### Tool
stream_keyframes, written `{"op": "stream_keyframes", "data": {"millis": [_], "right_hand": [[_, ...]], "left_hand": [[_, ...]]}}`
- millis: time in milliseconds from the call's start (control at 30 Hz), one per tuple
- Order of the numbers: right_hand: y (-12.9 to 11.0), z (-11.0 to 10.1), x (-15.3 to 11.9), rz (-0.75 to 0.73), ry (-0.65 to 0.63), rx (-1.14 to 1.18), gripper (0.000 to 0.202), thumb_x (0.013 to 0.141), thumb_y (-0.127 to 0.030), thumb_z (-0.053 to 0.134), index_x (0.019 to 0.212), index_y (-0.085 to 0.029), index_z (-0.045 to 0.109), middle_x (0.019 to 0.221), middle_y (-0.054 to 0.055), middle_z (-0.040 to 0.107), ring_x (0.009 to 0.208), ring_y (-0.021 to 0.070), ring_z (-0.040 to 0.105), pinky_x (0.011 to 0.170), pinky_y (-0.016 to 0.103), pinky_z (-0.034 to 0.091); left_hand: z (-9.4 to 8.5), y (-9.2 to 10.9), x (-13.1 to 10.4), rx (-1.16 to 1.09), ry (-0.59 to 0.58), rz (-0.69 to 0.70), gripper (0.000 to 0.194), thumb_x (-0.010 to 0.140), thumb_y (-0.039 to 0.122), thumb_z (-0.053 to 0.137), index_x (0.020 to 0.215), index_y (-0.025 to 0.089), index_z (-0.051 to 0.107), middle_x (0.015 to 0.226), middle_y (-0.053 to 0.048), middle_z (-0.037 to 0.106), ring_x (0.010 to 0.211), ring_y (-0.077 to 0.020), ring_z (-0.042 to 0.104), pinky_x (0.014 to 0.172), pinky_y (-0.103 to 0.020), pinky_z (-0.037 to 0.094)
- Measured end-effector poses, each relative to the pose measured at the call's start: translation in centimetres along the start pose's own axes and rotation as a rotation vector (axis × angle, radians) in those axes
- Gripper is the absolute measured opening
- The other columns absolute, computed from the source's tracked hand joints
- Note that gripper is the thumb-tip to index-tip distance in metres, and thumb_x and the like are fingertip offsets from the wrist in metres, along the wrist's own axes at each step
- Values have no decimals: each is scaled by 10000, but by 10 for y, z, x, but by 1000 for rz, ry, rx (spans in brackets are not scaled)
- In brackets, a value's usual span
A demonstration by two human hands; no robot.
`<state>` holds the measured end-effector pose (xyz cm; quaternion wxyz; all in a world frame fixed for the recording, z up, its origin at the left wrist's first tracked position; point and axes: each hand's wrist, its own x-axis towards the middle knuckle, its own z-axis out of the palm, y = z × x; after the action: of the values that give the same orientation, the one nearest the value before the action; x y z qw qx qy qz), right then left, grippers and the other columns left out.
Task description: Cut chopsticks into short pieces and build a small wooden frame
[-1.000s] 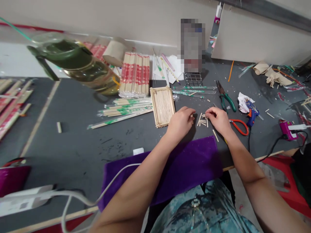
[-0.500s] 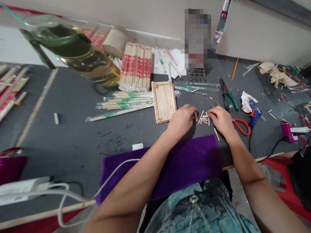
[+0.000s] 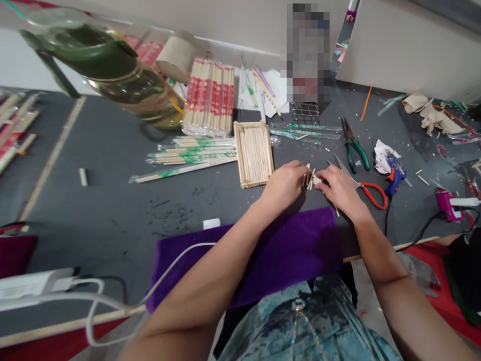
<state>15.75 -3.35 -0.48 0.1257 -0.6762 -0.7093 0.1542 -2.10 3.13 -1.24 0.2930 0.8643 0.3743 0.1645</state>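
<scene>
Several short wooden sticks (image 3: 310, 179) lie in a small group on the dark table between my hands. My left hand (image 3: 287, 183) is at their left side, its fingers bent down against the nearest sticks; its fingertips are partly hidden. On the right, my right hand (image 3: 338, 188) has thumb and forefinger closed around a few of the short sticks. A shallow rectangular frame of glued sticks (image 3: 255, 154) lies flat just left of my left hand. Red-handled scissors (image 3: 372, 193) rest beyond my right hand, their blades partly behind it.
Green-handled pliers (image 3: 354, 146) and a blue glue gun (image 3: 394, 181) lie at the right. Chopstick packs (image 3: 210, 98) and a large bottle (image 3: 131, 85) stand at the back left. A purple cloth (image 3: 240, 260) covers the near edge, crossed by a white cable (image 3: 169, 268).
My right hand has moved left onto the short sticks, and they are now bunched closer together. More of the scissors shows. My left hand has shifted slightly right.
</scene>
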Motion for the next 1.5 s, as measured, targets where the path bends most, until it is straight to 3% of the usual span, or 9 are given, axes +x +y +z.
{"op": "stream_keyframes", "data": {"millis": [233, 500, 900, 1267, 1500], "right_hand": [[7, -11, 0, 30, 56, 76, 184, 957, -156, 592, 980, -233, 756, 971, 62, 686, 969, 231, 654, 822, 339, 464], [5, 0, 2, 30, 50, 18, 134, 951, -202, 619, 893, -233, 735, 910, 53, 674, 903, 225, 641, 751, 326, 438], [1, 0, 2, 20, 61, -48, 155, 973, -201, 576, 947, -216, 728, 969, 84, 691, 958, 250, 645, 783, 347, 450], [6, -1, 1, 8, 91, -11, 174, 982, -209, 561, 975, -213, 735, 955, 73, 677, 951, 236, 636, 805, 330, 441], [8, -3, 1, 24, 110, 20, 208, 985, -206, 532, 995, -220, 739, 979, 71, 680, 970, 229, 641, 835, 332, 456]], "left_hand": [[0, 2, -1, 35, -30, 2, 343, 903, 62, 464, 1043, 168, 759, 1075, -114, 677, 982, -236, 654, 849, -350, 519], [2, 5, -2, 99, -61, 6, 285, 920, 123, 518, 1020, 188, 776, 1037, -95, 654, 924, -216, 641, 799, -322, 510], [1, 7, -2, 131, -78, 0, 258, 939, 133, 515, 941, 167, 771, 1018, -96, 634, 887, -210, 628, 739, -314, 479], [-4, 10, -1, 131, -120, -38, 273, 927, 109, 504, 965, 162, 769, 1025, -91, 641, 889, -211, 643, 743, -307, 474], [-12, 15, -1, 139, -99, -106, 313, 944, 86, 455, 1090, 158, 722, 1006, -96, 663, 897, -235, 657, 734, -330, 479]]}}
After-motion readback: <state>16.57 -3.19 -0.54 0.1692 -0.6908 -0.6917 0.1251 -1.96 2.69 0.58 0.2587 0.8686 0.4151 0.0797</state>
